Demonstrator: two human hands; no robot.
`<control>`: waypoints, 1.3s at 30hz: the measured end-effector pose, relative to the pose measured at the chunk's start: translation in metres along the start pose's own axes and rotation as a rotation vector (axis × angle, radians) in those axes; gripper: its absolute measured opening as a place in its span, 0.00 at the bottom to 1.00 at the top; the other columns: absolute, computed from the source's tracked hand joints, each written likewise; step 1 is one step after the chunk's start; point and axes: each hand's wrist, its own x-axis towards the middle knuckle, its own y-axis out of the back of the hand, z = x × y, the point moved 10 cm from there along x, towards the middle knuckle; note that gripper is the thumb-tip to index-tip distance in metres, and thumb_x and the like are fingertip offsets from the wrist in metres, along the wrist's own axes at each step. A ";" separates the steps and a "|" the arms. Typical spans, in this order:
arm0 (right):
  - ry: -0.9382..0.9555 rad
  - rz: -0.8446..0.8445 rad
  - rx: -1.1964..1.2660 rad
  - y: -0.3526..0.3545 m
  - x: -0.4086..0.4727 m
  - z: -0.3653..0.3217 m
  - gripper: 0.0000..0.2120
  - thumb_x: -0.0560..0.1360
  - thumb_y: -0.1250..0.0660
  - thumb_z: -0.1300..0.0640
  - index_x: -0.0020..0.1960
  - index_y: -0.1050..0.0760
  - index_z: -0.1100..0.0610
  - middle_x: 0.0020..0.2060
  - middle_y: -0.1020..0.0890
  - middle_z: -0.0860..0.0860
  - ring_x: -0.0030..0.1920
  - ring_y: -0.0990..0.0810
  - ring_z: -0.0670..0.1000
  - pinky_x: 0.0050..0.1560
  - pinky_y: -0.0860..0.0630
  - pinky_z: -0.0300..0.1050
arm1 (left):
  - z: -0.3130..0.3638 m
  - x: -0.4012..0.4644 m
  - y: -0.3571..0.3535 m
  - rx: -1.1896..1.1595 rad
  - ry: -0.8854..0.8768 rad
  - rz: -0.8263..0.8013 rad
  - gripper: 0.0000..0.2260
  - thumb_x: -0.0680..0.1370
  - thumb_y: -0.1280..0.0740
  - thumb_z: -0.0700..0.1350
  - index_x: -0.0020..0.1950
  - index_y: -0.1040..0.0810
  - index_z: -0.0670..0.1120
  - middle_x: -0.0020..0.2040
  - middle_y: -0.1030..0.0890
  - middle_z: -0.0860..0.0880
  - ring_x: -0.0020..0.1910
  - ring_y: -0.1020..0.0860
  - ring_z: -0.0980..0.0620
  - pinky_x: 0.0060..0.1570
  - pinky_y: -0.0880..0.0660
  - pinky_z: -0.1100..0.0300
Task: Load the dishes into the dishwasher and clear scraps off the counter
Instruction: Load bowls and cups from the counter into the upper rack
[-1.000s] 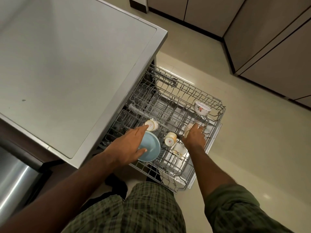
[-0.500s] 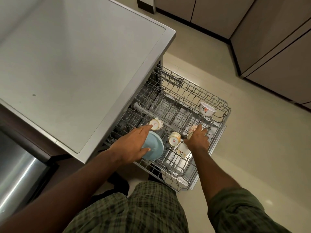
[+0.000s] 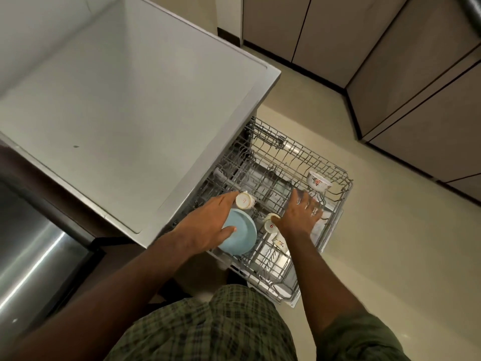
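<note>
Holding one blue plate (image 3: pixel 239 234): left hand (image 3: pixel 205 225); three cups, one bowl (image 3: pixel 318 181).

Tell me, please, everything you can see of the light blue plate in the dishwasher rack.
The light blue plate is round, plain and matte, with a shallow raised rim; it could be plastic or glazed ceramic. It stands tilted on edge at the near left of the pulled-out wire rack, its face turned toward the camera. The left hand holds it, thumb across the face near its upper left edge, fingers reaching behind its top. A small white cup lies just beyond it. Its lower edge sits among the rack wires.
</note>
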 end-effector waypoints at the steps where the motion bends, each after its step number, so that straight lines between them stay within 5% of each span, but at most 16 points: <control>1: 0.016 0.012 0.017 0.007 -0.004 -0.011 0.59 0.71 0.28 0.28 0.85 0.59 0.50 0.85 0.55 0.60 0.83 0.56 0.67 0.78 0.56 0.75 | -0.003 -0.004 0.005 -0.003 0.000 0.015 0.38 0.82 0.31 0.52 0.84 0.50 0.50 0.81 0.37 0.48 0.77 0.35 0.48 0.75 0.36 0.54; 6: 0.153 0.220 0.116 0.067 -0.039 -0.074 0.44 0.75 0.29 0.34 0.83 0.43 0.51 0.83 0.42 0.60 0.82 0.44 0.65 0.79 0.49 0.74 | -0.029 -0.035 0.039 0.010 0.012 0.134 0.38 0.82 0.33 0.55 0.85 0.52 0.48 0.82 0.40 0.46 0.79 0.38 0.46 0.77 0.40 0.52; 10: 0.580 0.658 0.251 0.145 -0.110 -0.146 0.20 0.78 0.32 0.55 0.69 0.24 0.58 0.72 0.26 0.59 0.73 0.30 0.62 0.73 0.34 0.70 | -0.063 -0.077 0.072 -0.045 0.057 0.303 0.39 0.81 0.34 0.56 0.84 0.50 0.48 0.82 0.39 0.46 0.79 0.38 0.46 0.78 0.39 0.48; 13: 0.887 0.758 0.338 0.173 -0.168 -0.216 0.18 0.76 0.30 0.62 0.66 0.21 0.59 0.69 0.24 0.59 0.70 0.26 0.62 0.72 0.33 0.68 | -0.095 -0.123 0.098 -0.066 0.117 0.410 0.38 0.82 0.35 0.56 0.85 0.50 0.45 0.83 0.41 0.46 0.80 0.40 0.47 0.80 0.44 0.56; 17: 1.200 0.622 0.376 0.169 -0.226 -0.335 0.21 0.76 0.30 0.62 0.69 0.23 0.60 0.71 0.26 0.59 0.70 0.26 0.61 0.72 0.30 0.64 | -0.156 -0.201 0.128 -0.146 0.293 0.613 0.38 0.82 0.32 0.54 0.84 0.49 0.48 0.82 0.40 0.50 0.80 0.40 0.52 0.75 0.49 0.66; 20: 1.261 0.421 0.308 0.138 -0.243 -0.397 0.23 0.78 0.31 0.60 0.72 0.26 0.58 0.76 0.29 0.58 0.73 0.29 0.59 0.71 0.29 0.64 | -0.197 -0.251 0.127 -0.208 0.411 0.699 0.38 0.81 0.31 0.54 0.84 0.49 0.51 0.81 0.38 0.52 0.80 0.39 0.52 0.78 0.43 0.60; 31: 1.517 0.210 0.219 0.075 -0.340 -0.498 0.23 0.80 0.30 0.57 0.74 0.26 0.55 0.76 0.29 0.56 0.73 0.27 0.58 0.73 0.28 0.59 | -0.274 -0.355 0.099 -0.296 0.623 0.828 0.39 0.80 0.31 0.54 0.85 0.49 0.48 0.83 0.40 0.50 0.81 0.41 0.53 0.81 0.42 0.54; 34: 1.613 0.155 0.202 0.056 -0.377 -0.527 0.25 0.78 0.28 0.57 0.74 0.26 0.56 0.76 0.28 0.57 0.73 0.27 0.58 0.73 0.28 0.63 | -0.294 -0.390 0.094 -0.290 0.673 0.901 0.38 0.81 0.31 0.53 0.84 0.48 0.46 0.82 0.39 0.48 0.80 0.40 0.52 0.79 0.45 0.61; 39: 1.724 0.039 0.138 0.026 -0.438 -0.570 0.26 0.76 0.26 0.56 0.73 0.25 0.57 0.74 0.27 0.58 0.72 0.26 0.58 0.71 0.27 0.62 | -0.327 -0.451 0.082 -0.296 0.741 1.039 0.37 0.80 0.30 0.51 0.83 0.44 0.41 0.81 0.36 0.44 0.80 0.38 0.48 0.79 0.44 0.60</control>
